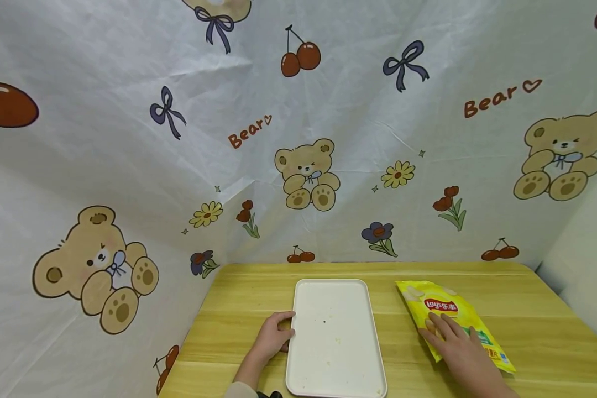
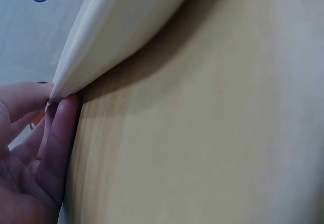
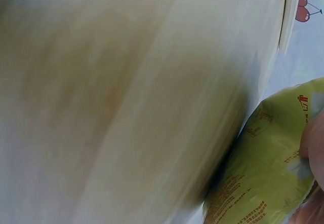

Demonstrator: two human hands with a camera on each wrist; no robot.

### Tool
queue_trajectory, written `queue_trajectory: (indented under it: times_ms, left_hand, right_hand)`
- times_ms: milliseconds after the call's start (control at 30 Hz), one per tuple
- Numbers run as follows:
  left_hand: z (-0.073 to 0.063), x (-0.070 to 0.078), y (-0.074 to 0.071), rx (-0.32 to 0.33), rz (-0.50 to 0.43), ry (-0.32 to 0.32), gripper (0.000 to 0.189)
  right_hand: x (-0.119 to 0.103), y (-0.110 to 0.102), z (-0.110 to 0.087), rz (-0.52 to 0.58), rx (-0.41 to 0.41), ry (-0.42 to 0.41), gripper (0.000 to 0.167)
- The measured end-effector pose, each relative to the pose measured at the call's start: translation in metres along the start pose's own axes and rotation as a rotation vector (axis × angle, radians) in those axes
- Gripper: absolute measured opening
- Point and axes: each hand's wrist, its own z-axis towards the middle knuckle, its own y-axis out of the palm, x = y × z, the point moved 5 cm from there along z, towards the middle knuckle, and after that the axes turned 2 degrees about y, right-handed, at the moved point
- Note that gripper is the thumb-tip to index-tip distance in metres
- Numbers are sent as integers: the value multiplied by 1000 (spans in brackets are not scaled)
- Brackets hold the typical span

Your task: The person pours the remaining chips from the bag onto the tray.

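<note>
A white rectangular tray [image 1: 333,337] lies lengthwise on the wooden table, with small specks on its surface. My left hand [image 1: 275,336] pinches its left rim. Up close in the left wrist view, the thumb is on top of the rim and fingers [image 2: 59,127] are underneath. To the right, a yellow bag of Lay's chips [image 1: 470,309] lies slanted on the table. My right hand [image 1: 460,348] rests on the bag with fingers spread over its front. In the right wrist view the bag [image 3: 253,168] bulges beside the hand, which is mostly cut off.
The wood-grain table [image 1: 249,287] extends around the tray and bag. Behind and to the left hangs a white cloth [image 1: 358,116] printed with bears, cherries, bows and flowers. A small black object [image 1: 273,394] shows at the bottom edge near the left wrist.
</note>
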Motion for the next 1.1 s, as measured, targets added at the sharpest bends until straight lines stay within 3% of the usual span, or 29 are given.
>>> queue_trajectory:
  times_ms: [833, 1100]
  left_hand:
    - [-1, 0, 1, 4, -6, 1, 46]
    - [-2, 0, 0, 3, -26, -2, 47]
  right_hand:
    - [5, -16, -4, -61, 96, -72, 58]
    - [7, -23, -3, -75, 82, -76, 60]
